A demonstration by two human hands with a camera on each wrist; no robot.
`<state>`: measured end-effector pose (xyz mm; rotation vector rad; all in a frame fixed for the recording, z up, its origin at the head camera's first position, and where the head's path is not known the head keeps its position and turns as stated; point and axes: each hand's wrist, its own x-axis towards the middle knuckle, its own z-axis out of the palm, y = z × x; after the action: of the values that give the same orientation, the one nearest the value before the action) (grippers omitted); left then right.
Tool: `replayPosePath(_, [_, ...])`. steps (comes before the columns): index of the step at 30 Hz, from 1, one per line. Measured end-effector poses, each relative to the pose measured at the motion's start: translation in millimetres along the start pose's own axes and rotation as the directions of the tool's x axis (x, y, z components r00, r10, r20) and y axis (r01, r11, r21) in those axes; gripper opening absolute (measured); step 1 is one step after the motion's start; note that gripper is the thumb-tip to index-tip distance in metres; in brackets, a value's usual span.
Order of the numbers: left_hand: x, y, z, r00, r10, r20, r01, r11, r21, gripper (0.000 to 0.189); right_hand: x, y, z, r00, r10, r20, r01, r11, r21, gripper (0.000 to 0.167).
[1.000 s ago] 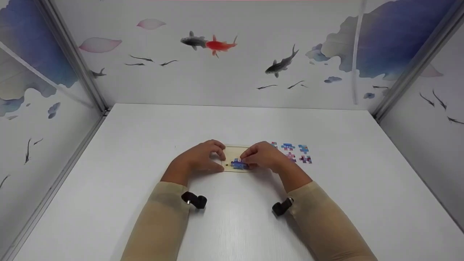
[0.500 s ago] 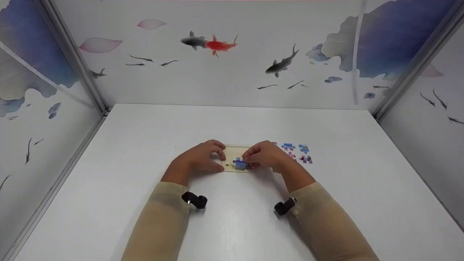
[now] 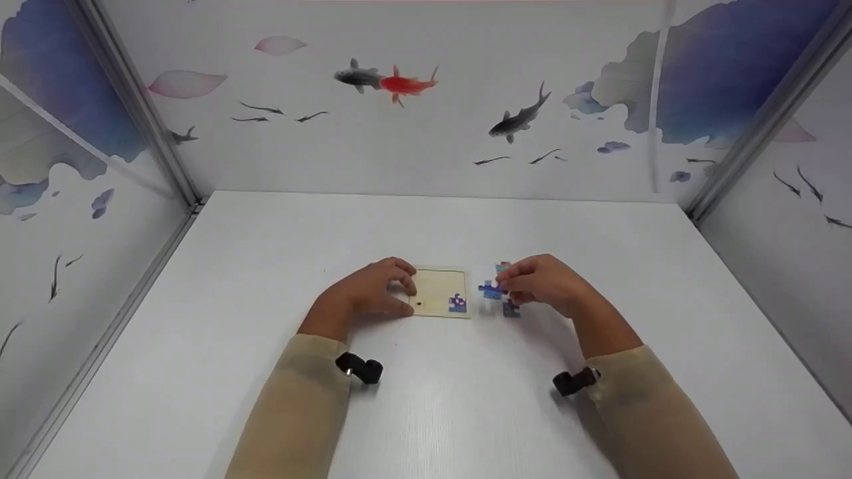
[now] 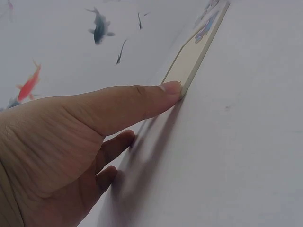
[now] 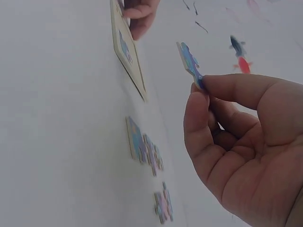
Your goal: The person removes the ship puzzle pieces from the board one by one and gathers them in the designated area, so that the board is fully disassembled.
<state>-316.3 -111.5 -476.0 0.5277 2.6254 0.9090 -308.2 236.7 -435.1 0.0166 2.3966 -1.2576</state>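
A shallow wooden puzzle tray (image 3: 434,287) lies on the white table, with one blue-purple puzzle piece (image 3: 458,303) in its lower right corner. My left hand (image 3: 378,287) holds the tray by its left edge; in the left wrist view the thumb (image 4: 171,88) presses on a near corner. Between thumb and fingers, my right hand (image 3: 547,285) pinches a blue-purple puzzle piece (image 5: 189,61) with knobs, raised above the table just right of the tray. Below that hand lies another piece (image 3: 510,309), and one more (image 3: 503,267) shows behind the fingertips.
Several loose puzzle pieces (image 5: 137,144) lie on the table right of the tray, partly hidden by my right hand in the head view. White walls (image 3: 426,146) with painted fish enclose the table's back and sides.
My right hand has moved right, off the tray, carrying the pinched puzzle piece. That uncovers the piece in the tray's corner and hides loose pieces farther right. The left hand stays put.
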Motion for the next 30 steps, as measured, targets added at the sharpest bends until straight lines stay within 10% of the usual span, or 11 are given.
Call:
replayPosePath(14, [0.0, -1.8, 1.0, 1.0, 0.017, -0.014, -0.017, 1.0, 0.005, 0.018, -20.3, 50, -47, 0.999, 0.032, -0.009, -0.032, 0.999, 0.026, 0.03])
replayPosePath(30, [0.0, -2.1, 2.1, 1.0, 0.005, -0.014, -0.005, 1.0, -0.002, 0.018, -17.1, 67, -52, 0.996, 0.083, -0.028, -0.084, 0.995, -0.051, 0.03])
